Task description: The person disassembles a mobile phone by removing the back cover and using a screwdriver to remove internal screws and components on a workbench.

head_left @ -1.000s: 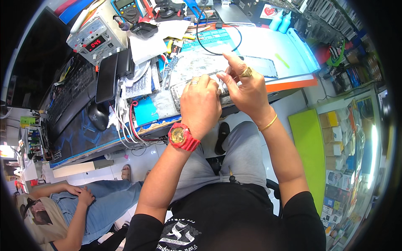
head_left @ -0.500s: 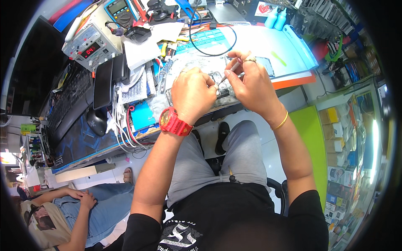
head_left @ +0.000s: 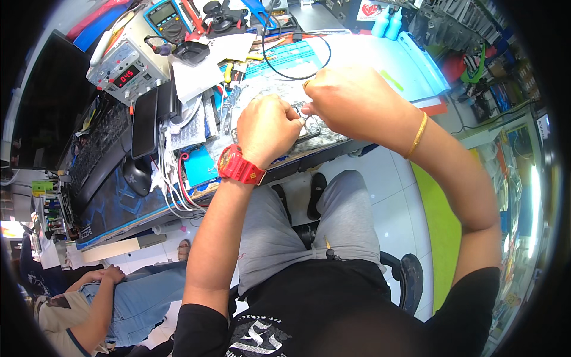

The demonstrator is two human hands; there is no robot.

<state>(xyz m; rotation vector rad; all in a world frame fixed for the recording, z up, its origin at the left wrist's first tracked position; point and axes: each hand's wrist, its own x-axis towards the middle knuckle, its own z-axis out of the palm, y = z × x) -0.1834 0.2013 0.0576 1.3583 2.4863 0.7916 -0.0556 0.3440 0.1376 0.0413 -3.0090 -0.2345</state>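
On the near edge of the workbench lies an opened phone [head_left: 310, 129], a dark frame with its inside exposed, partly covered by my hands. My left hand [head_left: 269, 124], with a red watch at the wrist, has its fingers curled and closed at the phone's left side. Over the phone's right part, my right hand [head_left: 342, 98] is turned back up with its fingers closed. The thin pointed metal tool it was holding is hidden under it now. Both sets of fingertips nearly meet above the phone.
A black cable [head_left: 329, 56] loops behind my hands, near a blue repair mat [head_left: 291, 58]. To the left stand a power supply [head_left: 126, 77], an upright phone [head_left: 146, 122], a mouse [head_left: 137, 177] and a keyboard [head_left: 101, 140]. Blue bottles [head_left: 392, 27] stand far right. Another person sits lower left.
My right hand has rolled over, back up, and moved left toward my left fingertips, its elbow swinging out right. The thin tool has gone from sight. My left hand shifted slightly left.
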